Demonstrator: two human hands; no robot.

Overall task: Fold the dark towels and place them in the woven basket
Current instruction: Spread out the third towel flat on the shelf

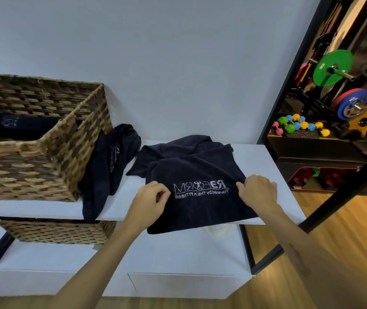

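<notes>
Towel (197, 172) lies spread on the white desk (256, 157), its printed logo facing up and its near edge hanging over the desk's front. I have my left hand (150, 200) pinching the cloth at the logo's left end, fingers curled tight on a fold, and my right hand (259, 191) gripping the cloth at the logo's right end, knuckles up. Between my hands the fabric sits fairly flat; farther back it bunches into loose wrinkles. A second towel (109, 166) is crumpled just left of the first, leaning against the basket (44, 157) and drooping over the desk's front edge. I can see a rolled dark towel (24, 127) already lying inside the basket, which stands on the left part of the desk against the wall. Another woven basket (55, 231) shows on the shelf below. Off to my right, a black-framed mirror (338, 97) reflects weight plates and coloured dumbbells.
</notes>
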